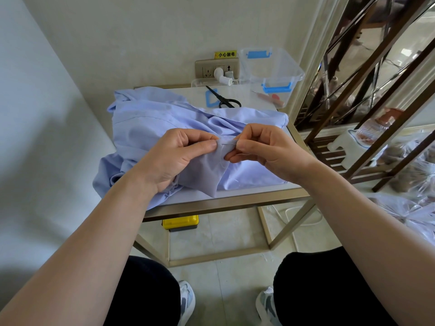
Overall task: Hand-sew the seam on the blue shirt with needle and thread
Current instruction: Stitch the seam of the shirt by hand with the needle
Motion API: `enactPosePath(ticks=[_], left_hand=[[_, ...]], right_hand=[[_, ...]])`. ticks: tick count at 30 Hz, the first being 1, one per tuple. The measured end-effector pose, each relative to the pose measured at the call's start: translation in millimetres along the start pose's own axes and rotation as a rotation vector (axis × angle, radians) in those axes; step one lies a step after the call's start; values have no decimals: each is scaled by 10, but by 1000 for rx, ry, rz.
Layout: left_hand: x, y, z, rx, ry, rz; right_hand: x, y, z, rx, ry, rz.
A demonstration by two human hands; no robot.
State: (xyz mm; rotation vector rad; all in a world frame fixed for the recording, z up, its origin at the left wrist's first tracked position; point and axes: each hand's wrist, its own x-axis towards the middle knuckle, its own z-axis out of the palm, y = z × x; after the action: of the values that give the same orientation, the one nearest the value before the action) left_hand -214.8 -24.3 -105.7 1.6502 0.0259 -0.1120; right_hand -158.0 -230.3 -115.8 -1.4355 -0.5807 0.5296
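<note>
A light blue shirt (150, 118) lies bunched on a small white-topped table (244, 195). My left hand (179, 156) pinches a raised fold of the shirt's seam between thumb and curled fingers. My right hand (261, 149) pinches a thin silver needle (229, 144) that lies level, its tip entering the fold right beside my left thumb. The thread is too fine to make out.
Black scissors (224, 98) and a blue frame lie at the table's back. A clear plastic box (270, 67) with blue clips stands at the back right, by a wall socket. A yellow case (180, 222) sits under the table. Metal shelving stands to the right.
</note>
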Motion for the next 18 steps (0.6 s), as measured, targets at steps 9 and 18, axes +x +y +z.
enactPosePath(ticks=[9,18], left_hand=[[-1,-30,15,-84,-60,-16],[20,9,34,-65,16,25]], right_hand=[[17,42,57,30,-17,13],[48,36,45,-29,119,-4]])
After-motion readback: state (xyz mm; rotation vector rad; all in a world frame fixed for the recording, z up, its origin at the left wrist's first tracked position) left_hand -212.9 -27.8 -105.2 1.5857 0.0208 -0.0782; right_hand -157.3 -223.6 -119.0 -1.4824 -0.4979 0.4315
